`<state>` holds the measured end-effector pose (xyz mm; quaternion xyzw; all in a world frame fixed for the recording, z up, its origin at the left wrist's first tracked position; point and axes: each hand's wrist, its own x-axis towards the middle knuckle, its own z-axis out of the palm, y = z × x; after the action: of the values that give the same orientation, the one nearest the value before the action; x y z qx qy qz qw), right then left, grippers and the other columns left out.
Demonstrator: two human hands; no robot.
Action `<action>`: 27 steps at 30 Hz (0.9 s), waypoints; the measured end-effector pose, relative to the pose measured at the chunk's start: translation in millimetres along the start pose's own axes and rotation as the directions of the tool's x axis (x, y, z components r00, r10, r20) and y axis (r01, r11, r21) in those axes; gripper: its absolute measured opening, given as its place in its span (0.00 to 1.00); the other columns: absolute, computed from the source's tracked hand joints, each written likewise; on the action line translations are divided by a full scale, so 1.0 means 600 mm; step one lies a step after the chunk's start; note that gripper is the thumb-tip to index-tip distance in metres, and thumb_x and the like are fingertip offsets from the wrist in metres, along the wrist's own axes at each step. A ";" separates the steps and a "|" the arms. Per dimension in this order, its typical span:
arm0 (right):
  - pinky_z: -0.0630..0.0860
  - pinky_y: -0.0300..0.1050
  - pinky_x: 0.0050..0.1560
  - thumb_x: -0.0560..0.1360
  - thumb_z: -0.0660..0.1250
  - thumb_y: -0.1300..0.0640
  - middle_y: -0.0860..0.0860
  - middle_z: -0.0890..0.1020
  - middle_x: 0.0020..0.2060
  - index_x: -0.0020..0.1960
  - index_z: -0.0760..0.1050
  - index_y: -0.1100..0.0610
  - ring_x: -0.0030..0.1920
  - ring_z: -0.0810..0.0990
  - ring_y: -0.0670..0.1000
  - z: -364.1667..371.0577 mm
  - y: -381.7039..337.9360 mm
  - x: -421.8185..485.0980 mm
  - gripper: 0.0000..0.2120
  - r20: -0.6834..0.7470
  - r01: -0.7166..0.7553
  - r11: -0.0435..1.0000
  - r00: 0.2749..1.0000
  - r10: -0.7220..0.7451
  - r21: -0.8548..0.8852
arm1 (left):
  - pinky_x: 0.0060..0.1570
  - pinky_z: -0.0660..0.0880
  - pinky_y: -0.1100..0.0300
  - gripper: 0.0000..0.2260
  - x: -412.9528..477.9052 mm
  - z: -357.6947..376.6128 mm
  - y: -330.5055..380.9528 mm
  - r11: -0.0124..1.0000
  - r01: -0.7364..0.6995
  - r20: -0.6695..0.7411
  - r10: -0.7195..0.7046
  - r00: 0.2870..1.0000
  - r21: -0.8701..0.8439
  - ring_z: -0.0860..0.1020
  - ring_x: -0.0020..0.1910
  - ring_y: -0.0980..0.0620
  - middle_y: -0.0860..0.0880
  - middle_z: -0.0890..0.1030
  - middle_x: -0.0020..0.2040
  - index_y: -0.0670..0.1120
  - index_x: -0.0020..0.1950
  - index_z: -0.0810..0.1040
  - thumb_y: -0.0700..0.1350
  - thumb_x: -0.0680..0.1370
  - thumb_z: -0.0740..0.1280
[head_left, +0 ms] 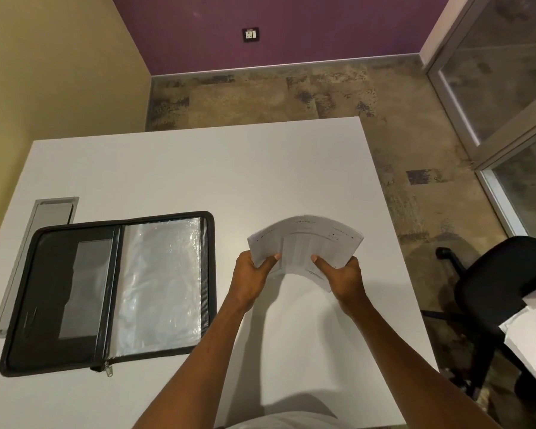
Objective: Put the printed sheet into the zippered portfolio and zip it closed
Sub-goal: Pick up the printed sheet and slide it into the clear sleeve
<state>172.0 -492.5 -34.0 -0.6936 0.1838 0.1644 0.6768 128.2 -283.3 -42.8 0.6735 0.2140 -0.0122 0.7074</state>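
The printed sheet (305,243) is held above the white table (198,168), bowed upward into an arch, with printed text facing me. My left hand (252,278) grips its near left edge and my right hand (342,278) grips its near right edge, thumbs on top. The black zippered portfolio (106,292) lies open flat on the table to the left of my hands, apart from them. Its left half shows a dark pocket with a clear window, its right half clear plastic sleeves. The zipper pull (108,369) hangs at its near edge.
A grey cable-tray cover (34,258) is set into the table left of the portfolio. A black office chair (502,292) stands on the carpet to the right. A second white surface with papers (532,332) juts in at the right edge.
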 end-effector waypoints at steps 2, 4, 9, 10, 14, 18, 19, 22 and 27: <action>0.82 0.56 0.62 0.74 0.79 0.60 0.52 0.88 0.53 0.52 0.82 0.49 0.55 0.87 0.53 0.001 0.003 -0.003 0.11 0.010 -0.002 1.000 1.000 0.002 -0.002 | 0.56 0.85 0.51 0.10 -0.001 -0.003 -0.006 1.000 0.013 0.004 -0.013 1.000 -0.008 0.86 0.57 0.49 0.50 0.88 0.56 0.62 0.58 0.85 0.48 0.79 0.75; 0.82 0.57 0.63 0.74 0.78 0.61 0.53 0.88 0.54 0.55 0.82 0.50 0.56 0.87 0.54 0.000 0.007 -0.007 0.12 0.020 -0.004 1.000 1.000 0.004 0.001 | 0.57 0.84 0.50 0.11 -0.005 -0.002 -0.014 0.999 0.040 0.029 -0.040 0.999 0.008 0.86 0.58 0.49 0.50 0.88 0.58 0.57 0.62 0.84 0.47 0.80 0.75; 0.84 0.53 0.58 0.74 0.79 0.58 0.51 0.88 0.54 0.58 0.81 0.50 0.56 0.87 0.53 -0.004 -0.002 -0.006 0.14 0.108 -0.016 0.995 0.994 0.027 -0.101 | 0.53 0.84 0.56 0.09 -0.005 -0.021 -0.011 0.994 0.100 0.054 -0.103 0.993 0.054 0.86 0.58 0.47 0.51 0.88 0.56 0.54 0.61 0.84 0.49 0.80 0.74; 0.85 0.48 0.55 0.74 0.79 0.58 0.49 0.88 0.53 0.58 0.81 0.48 0.55 0.87 0.52 -0.003 -0.007 -0.006 0.14 0.157 -0.003 0.992 0.987 0.022 -0.124 | 0.53 0.84 0.58 0.09 -0.005 -0.032 -0.006 0.993 0.108 0.069 -0.111 0.991 0.045 0.87 0.57 0.49 0.53 0.89 0.56 0.55 0.60 0.84 0.50 0.80 0.74; 0.84 0.38 0.51 0.74 0.79 0.56 0.42 0.88 0.54 0.58 0.81 0.44 0.54 0.87 0.45 0.014 -0.033 -0.013 0.16 0.303 0.039 0.978 0.953 0.025 -0.204 | 0.57 0.84 0.57 0.12 -0.014 -0.088 0.011 0.989 0.149 0.116 -0.147 0.982 -0.004 0.86 0.57 0.54 0.54 0.88 0.57 0.58 0.61 0.83 0.48 0.79 0.76; 0.83 0.34 0.49 0.75 0.78 0.55 0.41 0.88 0.55 0.61 0.82 0.44 0.55 0.87 0.43 0.067 -0.052 -0.026 0.17 0.408 0.065 0.970 0.912 0.036 -0.233 | 0.58 0.84 0.55 0.14 -0.027 -0.153 0.030 0.984 0.157 0.142 -0.144 0.979 -0.086 0.86 0.61 0.50 0.51 0.87 0.61 0.61 0.62 0.84 0.47 0.78 0.77; 0.83 0.34 0.48 0.75 0.78 0.55 0.41 0.88 0.55 0.60 0.82 0.43 0.55 0.87 0.43 0.084 -0.054 -0.029 0.16 0.420 0.068 0.973 0.907 0.032 -0.222 | 0.58 0.84 0.53 0.14 -0.029 -0.169 0.033 0.982 0.158 0.134 -0.143 0.981 -0.105 0.86 0.61 0.49 0.50 0.87 0.62 0.60 0.63 0.84 0.48 0.78 0.77; 0.83 0.41 0.53 0.77 0.76 0.53 0.43 0.88 0.57 0.63 0.82 0.44 0.57 0.87 0.45 0.143 -0.055 -0.036 0.16 0.436 0.080 0.976 0.900 0.016 -0.201 | 0.62 0.83 0.48 0.18 -0.029 -0.218 0.035 0.972 0.162 0.073 -0.152 0.986 -0.169 0.85 0.63 0.45 0.47 0.87 0.63 0.49 0.69 0.83 0.46 0.79 0.77; 0.81 0.30 0.47 0.80 0.72 0.52 0.37 0.87 0.56 0.56 0.82 0.34 0.56 0.86 0.40 0.243 -0.058 -0.041 0.12 0.475 0.119 0.962 0.880 0.013 -0.247 | 0.61 0.83 0.50 0.17 -0.016 -0.306 0.030 0.945 0.208 0.013 -0.212 0.977 -0.251 0.85 0.62 0.45 0.44 0.87 0.62 0.44 0.69 0.81 0.41 0.80 0.75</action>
<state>170.3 -345.3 4.0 -0.7227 -0.0296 0.3330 0.6049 72.3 -108.5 -22.8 0.5519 0.2895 -0.0553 0.7801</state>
